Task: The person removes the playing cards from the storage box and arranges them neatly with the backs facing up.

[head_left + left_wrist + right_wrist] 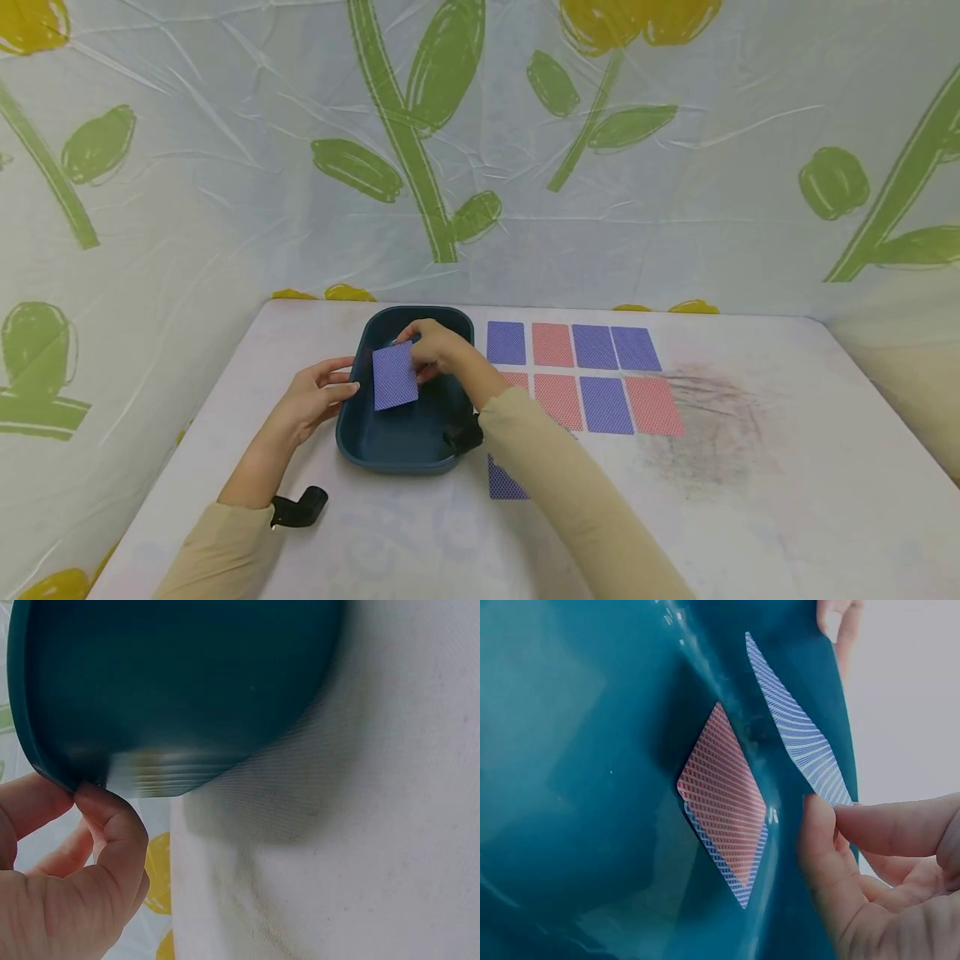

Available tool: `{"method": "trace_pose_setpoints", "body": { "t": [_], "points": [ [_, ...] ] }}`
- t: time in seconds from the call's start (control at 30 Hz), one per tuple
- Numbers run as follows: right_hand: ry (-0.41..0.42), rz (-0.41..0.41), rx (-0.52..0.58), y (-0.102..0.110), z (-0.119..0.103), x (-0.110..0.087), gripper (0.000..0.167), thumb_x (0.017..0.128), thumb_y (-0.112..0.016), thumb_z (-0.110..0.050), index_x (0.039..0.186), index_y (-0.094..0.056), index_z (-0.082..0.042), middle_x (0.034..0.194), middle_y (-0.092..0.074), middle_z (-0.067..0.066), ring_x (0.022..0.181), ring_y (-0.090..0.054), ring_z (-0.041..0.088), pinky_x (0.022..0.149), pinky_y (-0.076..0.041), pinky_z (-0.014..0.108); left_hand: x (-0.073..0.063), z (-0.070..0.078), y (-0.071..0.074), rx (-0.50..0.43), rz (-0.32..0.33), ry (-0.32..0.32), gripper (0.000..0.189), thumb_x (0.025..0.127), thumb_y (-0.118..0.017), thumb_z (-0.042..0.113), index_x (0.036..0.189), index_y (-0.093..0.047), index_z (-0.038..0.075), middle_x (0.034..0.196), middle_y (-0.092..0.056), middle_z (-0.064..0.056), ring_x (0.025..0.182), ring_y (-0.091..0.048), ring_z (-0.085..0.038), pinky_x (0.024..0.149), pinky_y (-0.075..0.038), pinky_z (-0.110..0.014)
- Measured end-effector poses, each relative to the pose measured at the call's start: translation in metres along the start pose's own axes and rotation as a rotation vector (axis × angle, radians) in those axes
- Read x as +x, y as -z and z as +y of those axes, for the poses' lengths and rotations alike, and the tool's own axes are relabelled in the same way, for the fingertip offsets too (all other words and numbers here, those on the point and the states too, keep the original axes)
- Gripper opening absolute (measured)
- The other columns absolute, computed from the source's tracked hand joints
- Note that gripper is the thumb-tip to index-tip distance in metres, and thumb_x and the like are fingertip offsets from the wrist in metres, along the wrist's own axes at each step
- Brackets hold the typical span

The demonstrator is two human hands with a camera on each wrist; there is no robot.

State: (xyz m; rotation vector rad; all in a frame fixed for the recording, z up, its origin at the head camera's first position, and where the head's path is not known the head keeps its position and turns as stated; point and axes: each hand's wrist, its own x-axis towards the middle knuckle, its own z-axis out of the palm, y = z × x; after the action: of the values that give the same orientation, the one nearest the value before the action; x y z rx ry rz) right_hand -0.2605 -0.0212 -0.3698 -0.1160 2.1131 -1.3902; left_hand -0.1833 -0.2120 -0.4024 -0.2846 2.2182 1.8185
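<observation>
A dark teal plastic tub [397, 446] stands on the table. At its left side, my left hand [311, 400] pinches the rim between thumb and finger, as the left wrist view shows with the hand [82, 862] at the tub's corner [187, 682]. My right hand [442, 346] reaches over the tub and pinches a blue-backed playing card [395, 375] by its edge; the same card [799, 727] looks slightly bent in the right wrist view. Below it in the tub, a red-backed card [721, 787] overlaps a blue-backed one [742, 898]. Every face side is hidden.
Right of the tub, several red-backed cards [558, 402] and blue-backed cards [636, 348] lie in rows on the white table [787, 417]. Another blue-backed card [507, 482] lies nearer, partly covered by the right sleeve [570, 492]. A flower-patterned sheet [562, 225] hangs behind.
</observation>
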Motion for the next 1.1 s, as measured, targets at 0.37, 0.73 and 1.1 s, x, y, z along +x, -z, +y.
{"method": "trace_pose_setpoints", "body": {
  "t": [0.37, 0.73, 1.1],
  "points": [
    [0.057, -0.028, 0.038, 0.007, 0.000, -0.013, 0.044, 0.082, -0.051, 0.017, 0.121, -0.053, -0.005, 0.090, -0.051, 0.013, 0.066, -0.052, 0.021, 0.056, -0.051, 0.031, 0.003, -0.004, 0.001, -0.008, 0.011, 0.000, 0.056, 0.090, -0.060, 0.007, 0.141, -0.036, 0.002, 0.121, -0.046, -0.018, 0.086, -0.052, -0.013, 0.071, -0.045, -0.023],
    [0.116, -0.051, 0.137, 0.018, 0.005, -0.026, 0.048, 0.080, -0.050, 0.018, 0.124, -0.051, -0.001, 0.091, -0.050, 0.011, 0.075, -0.052, 0.020, 0.054, -0.051, 0.029, 0.002, -0.005, 0.002, -0.004, 0.015, -0.005, 0.056, 0.090, -0.060, 0.007, 0.140, -0.037, 0.002, 0.119, -0.046, -0.017, 0.084, -0.053, -0.012, 0.072, -0.046, -0.023],
    [0.135, -0.056, 0.128, 0.038, 0.011, -0.041, 0.047, 0.082, -0.054, 0.015, 0.126, -0.051, -0.003, 0.081, -0.041, 0.006, 0.072, -0.048, 0.017, 0.057, -0.052, 0.028, 0.002, -0.005, 0.001, -0.020, 0.006, -0.009, 0.057, 0.089, -0.061, 0.007, 0.140, -0.037, 0.001, 0.119, -0.047, -0.017, 0.081, -0.055, -0.009, 0.069, -0.046, -0.023]
  ]
}}
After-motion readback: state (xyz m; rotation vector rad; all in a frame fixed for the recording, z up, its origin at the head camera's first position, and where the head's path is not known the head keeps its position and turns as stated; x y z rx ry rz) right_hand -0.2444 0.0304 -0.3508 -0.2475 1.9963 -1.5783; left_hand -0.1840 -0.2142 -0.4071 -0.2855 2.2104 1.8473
